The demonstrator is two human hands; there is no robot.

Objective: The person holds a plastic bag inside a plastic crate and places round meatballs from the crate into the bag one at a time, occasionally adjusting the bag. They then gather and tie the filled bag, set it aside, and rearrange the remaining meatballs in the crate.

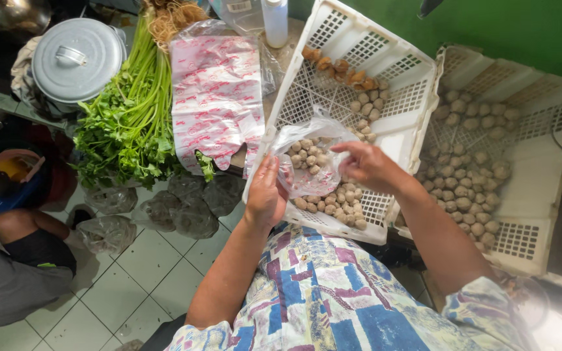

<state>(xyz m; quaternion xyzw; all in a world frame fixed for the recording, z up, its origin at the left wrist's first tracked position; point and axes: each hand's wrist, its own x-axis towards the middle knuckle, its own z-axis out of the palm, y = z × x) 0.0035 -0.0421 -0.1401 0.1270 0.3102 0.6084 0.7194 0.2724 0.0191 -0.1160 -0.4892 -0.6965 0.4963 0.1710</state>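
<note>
The left hand (266,195) holds a clear plastic bag (310,159) by its near edge, the grip pinched on the film with fingers curled around the rim so the mouth stays open over the nearer white crate (333,39); the right hand (365,164) reaches across from the other side, fingers gathered at the bag's far lip, though whether they pinch the film or a meatball I cannot tell; the bag hangs just above the crate's lower end and is partly filled with pale meatballs (308,156), while more loose ones (336,205) lie in the crate under it. To bag them well, it seems best to keep the mouth wide and low over the crate, so anything that slips falls back among the loose ones, and to support the film from beneath as the weight grows. Both forearms come up from the bottom of the view, elbows bent, wrists turned inward toward each other. A second crate (541,195) of meatballs stands to the right; a stack of printed bags (216,97), a bunch of leafy greens (131,110) and a lidded metal pot (76,58) lie on the bench to the left.
</note>
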